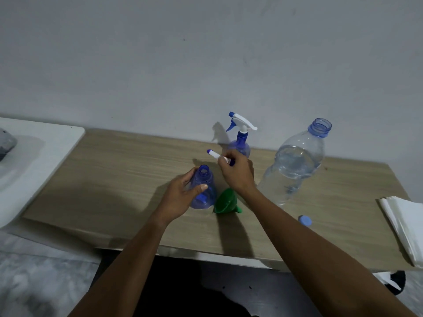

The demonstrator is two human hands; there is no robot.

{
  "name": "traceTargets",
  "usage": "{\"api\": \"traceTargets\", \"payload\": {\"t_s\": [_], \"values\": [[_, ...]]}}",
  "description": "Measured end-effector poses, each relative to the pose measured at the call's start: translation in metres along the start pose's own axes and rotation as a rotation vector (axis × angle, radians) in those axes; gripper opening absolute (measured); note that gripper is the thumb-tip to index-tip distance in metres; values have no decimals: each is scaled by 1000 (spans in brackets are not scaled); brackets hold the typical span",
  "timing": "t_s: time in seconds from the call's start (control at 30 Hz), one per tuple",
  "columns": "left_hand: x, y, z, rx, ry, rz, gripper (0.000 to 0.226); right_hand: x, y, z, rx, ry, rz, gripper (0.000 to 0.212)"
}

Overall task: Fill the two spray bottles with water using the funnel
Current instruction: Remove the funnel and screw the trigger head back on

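Mid-desk, nearer the front edge: left hand [183, 193] grips the uncapped spray bottle [204, 173], upright, neck open. Right hand [238, 172] pinches the detached spray head [215, 154] just above and behind that neck.

Funnel [225, 201] lies on its side on the desk [114, 179], just right of the held bottle and under the right wrist. Its axis runs roughly along the front edge, wide mouth toward the bottle, spout pointing right. Right hand is nearer but occupied, so it likely has to set the head down first.

Second spray bottle [239, 145] stands at the back edge, head on. Water bottle [295, 165] stands open to the right, part full.
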State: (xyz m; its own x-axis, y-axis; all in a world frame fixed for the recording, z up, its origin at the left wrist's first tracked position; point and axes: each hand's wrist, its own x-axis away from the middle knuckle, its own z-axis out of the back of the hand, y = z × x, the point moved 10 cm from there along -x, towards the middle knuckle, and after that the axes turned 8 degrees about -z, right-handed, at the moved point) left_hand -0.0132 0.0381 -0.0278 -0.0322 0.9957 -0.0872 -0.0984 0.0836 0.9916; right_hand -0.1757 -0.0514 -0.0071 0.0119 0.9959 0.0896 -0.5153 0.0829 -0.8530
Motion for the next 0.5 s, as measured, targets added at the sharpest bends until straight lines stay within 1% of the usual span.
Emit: {"api": "traceTargets", "payload": {"t_s": [0.03,0.07,0.1,0.17,0.27,0.37,0.43,0.5], "values": [[0,0,0,6,-1,-2,42,6,-16,8,-42,16,99,12],[1,-1,0,7,-3,2,41,13,-32,16,-77,33,184,13],[1,-2,0,7,-4,13,42,18,-45,23,-109,41,240,16],[3,-4,0,3,-9,31,44,27,-67,35,-165,29,290,21],[4,-5,0,-15,-14,39,44,35,-90,51,-258,-23,309,21],[4,-5,0,-3,-17,47,44,42,-107,58,-392,-166,300,10],[4,-5,2,15,-11,47,45,46,-111,60,-466,-261,261,15],[4,-5,1,18,-17,50,47,48,-114,63,-496,-304,246,22]]}}
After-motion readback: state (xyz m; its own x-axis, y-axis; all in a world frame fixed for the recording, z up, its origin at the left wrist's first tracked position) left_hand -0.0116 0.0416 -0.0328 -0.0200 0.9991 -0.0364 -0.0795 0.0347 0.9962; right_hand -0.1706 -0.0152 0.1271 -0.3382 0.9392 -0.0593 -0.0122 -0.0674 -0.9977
